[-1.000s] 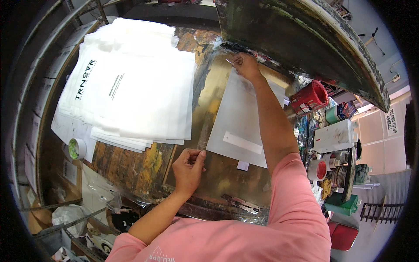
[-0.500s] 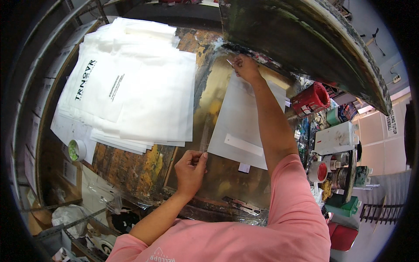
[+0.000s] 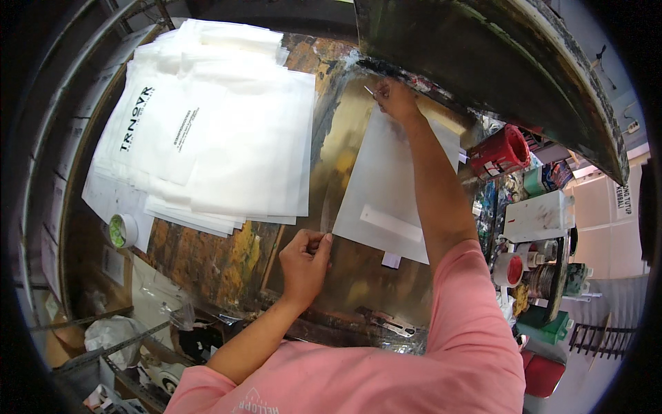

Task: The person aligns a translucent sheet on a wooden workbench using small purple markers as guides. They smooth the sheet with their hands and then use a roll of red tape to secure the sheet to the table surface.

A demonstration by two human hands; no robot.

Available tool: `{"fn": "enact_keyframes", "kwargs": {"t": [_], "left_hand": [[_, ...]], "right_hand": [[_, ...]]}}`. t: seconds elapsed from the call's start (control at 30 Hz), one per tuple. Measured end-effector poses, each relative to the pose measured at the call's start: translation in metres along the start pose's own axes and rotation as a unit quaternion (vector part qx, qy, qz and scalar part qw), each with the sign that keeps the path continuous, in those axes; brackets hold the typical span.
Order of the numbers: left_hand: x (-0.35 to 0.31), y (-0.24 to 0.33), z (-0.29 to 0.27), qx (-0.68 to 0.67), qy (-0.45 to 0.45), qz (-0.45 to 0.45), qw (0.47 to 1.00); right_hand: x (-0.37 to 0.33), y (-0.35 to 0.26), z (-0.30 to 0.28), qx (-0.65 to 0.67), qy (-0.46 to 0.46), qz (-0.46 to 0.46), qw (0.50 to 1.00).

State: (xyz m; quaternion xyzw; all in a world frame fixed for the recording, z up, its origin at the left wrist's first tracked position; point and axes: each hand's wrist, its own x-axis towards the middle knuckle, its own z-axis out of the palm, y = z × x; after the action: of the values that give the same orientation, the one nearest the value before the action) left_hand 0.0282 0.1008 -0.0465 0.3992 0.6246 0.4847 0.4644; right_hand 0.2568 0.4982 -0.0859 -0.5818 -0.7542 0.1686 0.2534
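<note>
A translucent frosted plastic bag (image 3: 383,172) lies on the brown work board, with a pale strip (image 3: 389,222) showing on or through its near part. My right hand (image 3: 396,100) is closed at its far end, a thin white stick-like piece (image 3: 369,90) poking out from the fingers. My left hand (image 3: 304,265) is pinched beside the bag's near left corner. A faint clear strip (image 3: 325,212) runs up from those fingertips; whether they hold it or the bag's corner, I cannot tell. My right forearm covers part of the bag's right side.
Left of the board is a large stack of white bags (image 3: 234,138), some printed black, with a tape roll (image 3: 123,230) beside it. A raised dark screen frame (image 3: 483,62) overhangs the far right. A red bucket (image 3: 500,152) stands at right; a cutter knife (image 3: 392,321) lies near.
The whole view has shifted slightly. Both hands keep nearly the same places by the bag, and the pale strip on it looks fainter now.
</note>
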Motion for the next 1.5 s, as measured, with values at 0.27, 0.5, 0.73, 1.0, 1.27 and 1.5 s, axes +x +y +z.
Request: {"fn": "enact_keyframes", "kwargs": {"t": [0.27, 0.5, 0.73, 1.0, 1.27, 1.5], "left_hand": [[0.0, -0.005, 0.0, 0.028, 0.01, 0.013, 0.999], [0.004, -0.005, 0.002, 0.087, 0.027, 0.073, 0.993], [0.006, 0.0, 0.003, 0.126, 0.031, 0.096, 0.987], [0.008, -0.001, 0.003, 0.151, 0.025, 0.087, 0.984], [0.006, 0.007, 0.002, 0.145, 0.019, 0.074, 0.987], [0.005, 0.008, 0.002, 0.121, 0.009, 0.035, 0.992]], "right_hand": [[-0.006, -0.014, -0.003, 0.015, -0.008, 0.011, 1.0], [-0.01, -0.009, 0.001, -0.083, 0.062, -0.075, 0.992], [-0.002, 0.004, 0.017, -0.106, 0.094, -0.068, 0.988], [-0.004, 0.002, 0.017, -0.135, 0.111, -0.071, 0.982], [-0.004, -0.011, 0.01, -0.046, 0.115, 0.043, 0.991], [0.005, -0.005, 0.017, 0.115, 0.063, 0.17, 0.977]]}}
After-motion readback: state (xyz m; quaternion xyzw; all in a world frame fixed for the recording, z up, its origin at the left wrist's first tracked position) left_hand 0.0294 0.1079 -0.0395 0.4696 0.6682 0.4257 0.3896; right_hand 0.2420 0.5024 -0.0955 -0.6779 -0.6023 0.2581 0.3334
